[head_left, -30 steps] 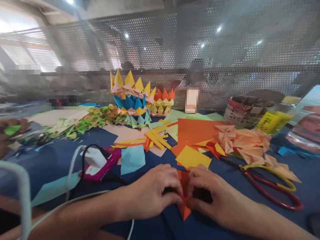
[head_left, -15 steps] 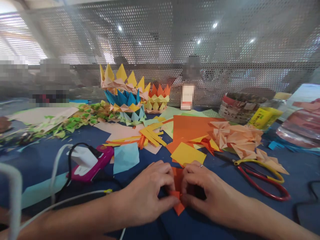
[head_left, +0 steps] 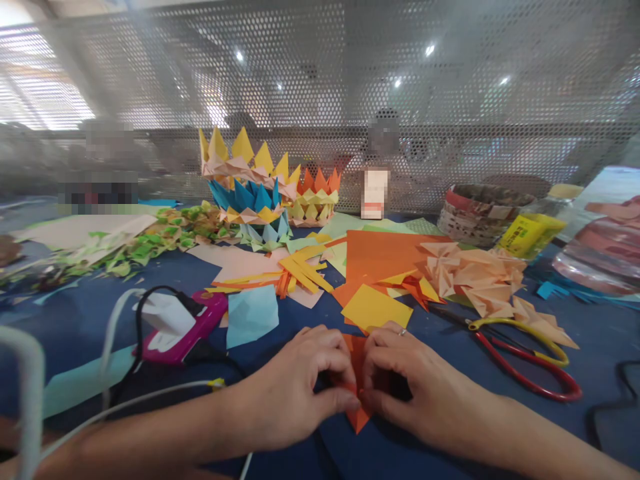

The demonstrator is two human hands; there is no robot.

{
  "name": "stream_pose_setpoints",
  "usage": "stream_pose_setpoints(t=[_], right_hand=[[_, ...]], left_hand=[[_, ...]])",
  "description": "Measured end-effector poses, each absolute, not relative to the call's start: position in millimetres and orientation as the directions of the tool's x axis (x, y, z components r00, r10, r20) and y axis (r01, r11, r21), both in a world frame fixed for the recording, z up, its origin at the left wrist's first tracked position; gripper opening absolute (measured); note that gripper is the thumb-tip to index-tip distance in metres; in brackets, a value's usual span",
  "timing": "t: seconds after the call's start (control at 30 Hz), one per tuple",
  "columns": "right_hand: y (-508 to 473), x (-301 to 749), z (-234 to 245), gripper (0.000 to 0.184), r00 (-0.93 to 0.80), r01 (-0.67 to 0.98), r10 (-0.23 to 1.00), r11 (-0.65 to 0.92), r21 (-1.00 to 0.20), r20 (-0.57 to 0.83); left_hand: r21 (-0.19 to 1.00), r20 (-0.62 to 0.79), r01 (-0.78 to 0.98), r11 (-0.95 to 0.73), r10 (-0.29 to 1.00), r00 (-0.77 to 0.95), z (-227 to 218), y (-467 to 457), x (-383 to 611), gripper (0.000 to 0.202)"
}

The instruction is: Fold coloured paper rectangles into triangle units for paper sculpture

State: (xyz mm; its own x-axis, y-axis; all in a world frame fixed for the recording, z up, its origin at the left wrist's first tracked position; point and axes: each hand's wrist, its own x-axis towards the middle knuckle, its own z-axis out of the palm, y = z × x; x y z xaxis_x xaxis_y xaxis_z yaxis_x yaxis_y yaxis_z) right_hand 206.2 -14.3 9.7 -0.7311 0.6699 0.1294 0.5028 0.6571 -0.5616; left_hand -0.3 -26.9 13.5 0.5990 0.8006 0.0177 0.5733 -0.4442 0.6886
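Between my hands lies a small orange sheet of origami paper (head_left: 357,420), folded to a point toward me. My left hand (head_left: 305,383) pinches its left side, thumb pressed near the lower fold. My right hand (head_left: 407,380), with a ring on one finger, grips the right side with thumb and fingertips close together. The paper's middle shows as a strip between the fingers; the rest is hidden. Just beyond the fingertips is a yellow paper square (head_left: 377,308). A light blue paper piece (head_left: 253,316) lies past my left hand.
Scissors (head_left: 525,360) with red and yellow handles lie to the right. A purple power strip (head_left: 210,317) with cables sits at left. Folded paper crowns (head_left: 250,200) stand at the back, near orange paper (head_left: 390,253), peach folded pieces (head_left: 470,273) and a woven basket (head_left: 475,217).
My left thumb and fingers have shifted slightly, and the small flap under the thumb now lies flatter against the orange paper. My right hand has hardly moved.
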Motion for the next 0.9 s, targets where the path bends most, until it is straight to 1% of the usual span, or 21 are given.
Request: stream_pose_setpoints(t=[0.07,0.13,0.3,0.5,0.7,0.9], right_hand=[[-14,206,9,0.012,-0.726,0.516,0.677,0.651,-0.557,0.119],[-13,206,9,0.012,-0.723,0.526,0.682,0.646,-0.554,0.108],[-14,206,8,0.012,-0.725,0.532,0.680,0.651,-0.542,0.105],[-15,206,9,0.013,-0.729,0.503,0.672,0.656,-0.563,0.132],[-14,206,9,0.013,-0.728,0.481,0.667,0.662,-0.575,0.158],[-14,205,10,0.013,-0.726,0.489,0.672,0.654,-0.576,0.146]], left_hand=[[0.731,-0.013,0.546,-0.409,0.792,0.611,16,-26,-2,0.013],[0.745,-0.033,0.534,-0.400,0.777,0.628,19,-24,-2,0.014],[0.699,-0.073,0.574,-0.426,0.757,0.650,22,-24,-2,0.015],[0.650,-0.023,0.607,-0.457,0.786,0.617,16,-26,2,0.013],[0.651,0.062,0.579,-0.491,0.795,0.604,7,-30,3,0.013],[0.653,0.064,0.582,-0.485,0.801,0.595,6,-33,3,0.014]])
